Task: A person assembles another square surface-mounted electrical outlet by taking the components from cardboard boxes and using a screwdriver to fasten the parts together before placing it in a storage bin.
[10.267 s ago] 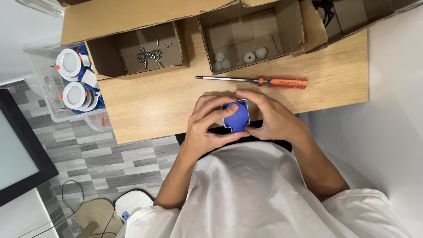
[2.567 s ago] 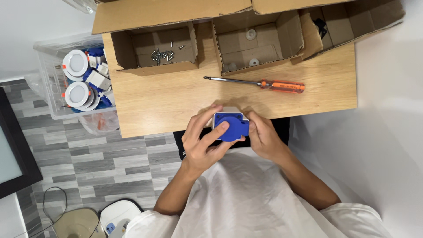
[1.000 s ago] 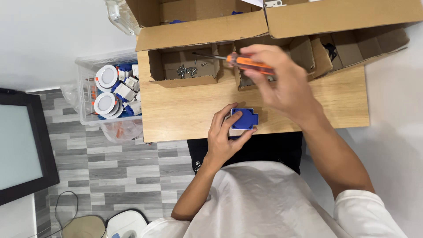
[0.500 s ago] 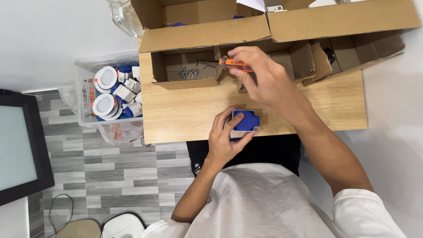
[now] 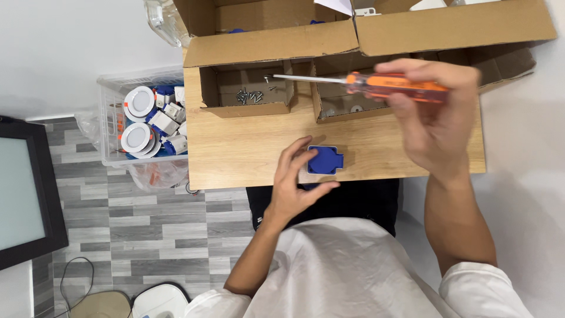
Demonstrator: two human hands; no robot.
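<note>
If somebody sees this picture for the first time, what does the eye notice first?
First the orange-handled screwdriver, held in the right hand above the wooden table, its tip over the cardboard box with loose screws. Next the blue socket part at the table's near edge, touched by the left hand.

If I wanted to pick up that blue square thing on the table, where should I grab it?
Pinch the blue square part by its two straight side edges, coming down from above. It lies flat on the wooden table, so only its rim offers a hold. The left hand already touches its near-left corner, so the right edge is freer.
</note>
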